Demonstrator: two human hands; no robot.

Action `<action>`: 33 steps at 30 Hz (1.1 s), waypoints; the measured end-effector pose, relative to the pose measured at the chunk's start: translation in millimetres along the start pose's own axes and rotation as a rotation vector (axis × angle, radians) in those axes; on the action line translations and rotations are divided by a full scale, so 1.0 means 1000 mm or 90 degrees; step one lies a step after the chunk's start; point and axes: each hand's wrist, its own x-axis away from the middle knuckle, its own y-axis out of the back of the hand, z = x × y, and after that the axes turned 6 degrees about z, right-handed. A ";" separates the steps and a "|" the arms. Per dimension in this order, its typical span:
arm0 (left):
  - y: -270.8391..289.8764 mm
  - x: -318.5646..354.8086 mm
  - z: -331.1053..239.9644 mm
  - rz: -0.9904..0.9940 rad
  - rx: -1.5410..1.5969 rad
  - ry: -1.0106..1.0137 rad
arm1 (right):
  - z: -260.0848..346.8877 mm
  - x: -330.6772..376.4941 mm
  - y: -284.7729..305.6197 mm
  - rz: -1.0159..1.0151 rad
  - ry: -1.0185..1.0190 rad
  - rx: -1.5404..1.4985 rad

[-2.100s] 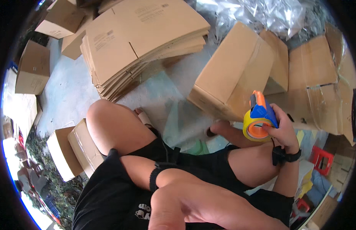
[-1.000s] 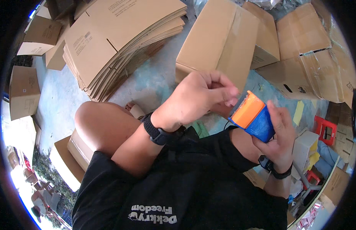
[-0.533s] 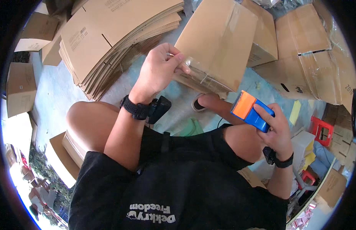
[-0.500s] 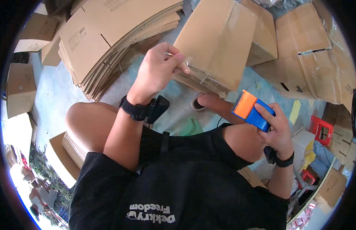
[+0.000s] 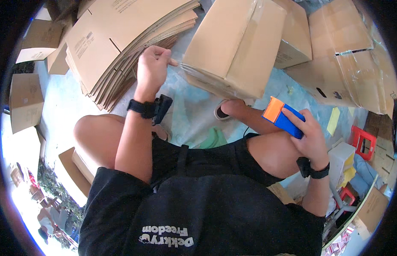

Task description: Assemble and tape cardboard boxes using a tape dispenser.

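Now the left hand has moved out past the near left corner of the taped carton, where half a second ago it was over that box's near edge. Its thumb and fingertips are pinched together, and a strip of clear tape seems to run from them to the corner; the strip is thin and glassy, so how much of it already sticks to the cardboard is hard to tell. The right hand has hardly shifted: its fingers and thumb are wrapped around the blue and orange tape dispenser, held above the right knee, orange end toward the carton and well apart from it. No tape can be seen stretched between dispenser and box, so the strip looks to be a separate piece, with its loose end for the left hand alone to guide. The carton rests on the floor in front of the person, a tape band along its top seam, and the tape work now appears to be at its near left corner. To the left, the stack of flat cardboard lies close behind the left hand; to the right, a second carton stands just beside the taped one.
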 end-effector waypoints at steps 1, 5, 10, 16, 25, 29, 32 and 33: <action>-0.005 -0.001 0.003 -0.007 0.011 0.012 | -0.001 -0.001 -0.004 0.014 -0.026 0.014; 0.010 -0.013 0.017 -0.133 -0.148 -0.003 | -0.011 0.001 -0.010 0.056 -0.102 0.025; -0.005 -0.008 -0.014 -0.032 -0.074 -0.005 | -0.012 -0.002 -0.010 0.058 -0.084 0.022; -0.088 0.068 -0.076 0.064 -0.382 -0.440 | -0.002 -0.019 -0.010 0.085 -0.076 -0.001; -0.133 0.038 -0.054 0.144 -0.583 -0.437 | -0.009 -0.009 -0.003 0.088 -0.045 -0.068; -0.141 0.046 -0.057 0.156 -0.619 -0.446 | -0.015 0.005 0.000 0.085 -0.050 -0.057; -0.137 0.045 -0.055 0.152 -0.610 -0.445 | -0.026 0.006 -0.003 0.092 -0.036 -0.052; -0.138 0.044 -0.056 0.150 -0.606 -0.446 | -0.027 0.006 -0.002 0.093 -0.038 -0.048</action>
